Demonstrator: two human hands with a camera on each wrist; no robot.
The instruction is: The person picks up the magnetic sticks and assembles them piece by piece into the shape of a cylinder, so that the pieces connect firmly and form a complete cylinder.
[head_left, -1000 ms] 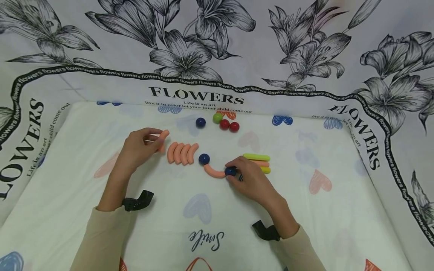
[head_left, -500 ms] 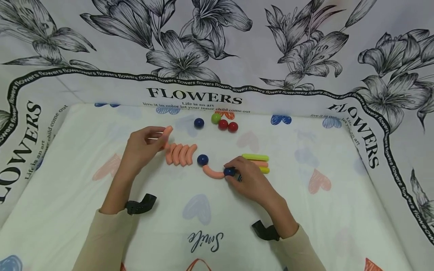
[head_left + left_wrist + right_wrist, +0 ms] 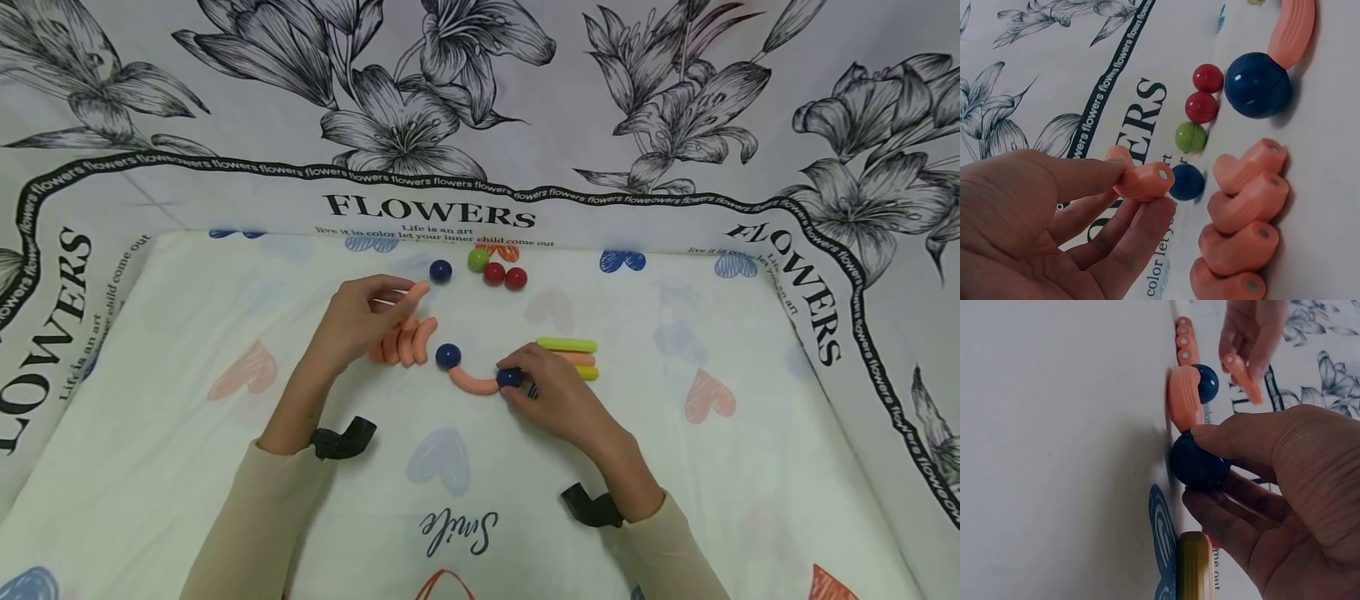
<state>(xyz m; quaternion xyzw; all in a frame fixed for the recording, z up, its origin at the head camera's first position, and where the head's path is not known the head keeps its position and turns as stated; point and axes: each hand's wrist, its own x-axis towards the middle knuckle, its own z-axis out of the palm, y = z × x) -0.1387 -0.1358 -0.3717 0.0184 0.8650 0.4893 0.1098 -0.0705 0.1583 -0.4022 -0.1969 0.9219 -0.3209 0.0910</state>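
My left hand (image 3: 360,325) pinches a curved orange magnetic rod (image 3: 1147,180) between thumb and fingers, raised above the cloth. Beneath and beside it lies a row of several like curved rods (image 3: 1247,203), partly hidden by the hand in the head view. My right hand (image 3: 558,396) holds a dark blue ball (image 3: 1194,464) between thumb and fingertips. That ball meets one end of another curved orange rod (image 3: 472,383). At the rod's other end sits a second blue ball (image 3: 448,356), the three forming a shallow arc on the cloth.
Farther back lie a loose blue ball (image 3: 441,271), a green ball (image 3: 478,260) and two red balls (image 3: 493,273). Straight rods, lime (image 3: 567,344), orange (image 3: 581,359) and yellow (image 3: 588,373), lie behind the right hand. A printed white cloth (image 3: 780,467) covers the surface.
My left hand has moved right with its curved rod, passing over the row and now closer to the assembled arc. The right hand stays on its blue ball.
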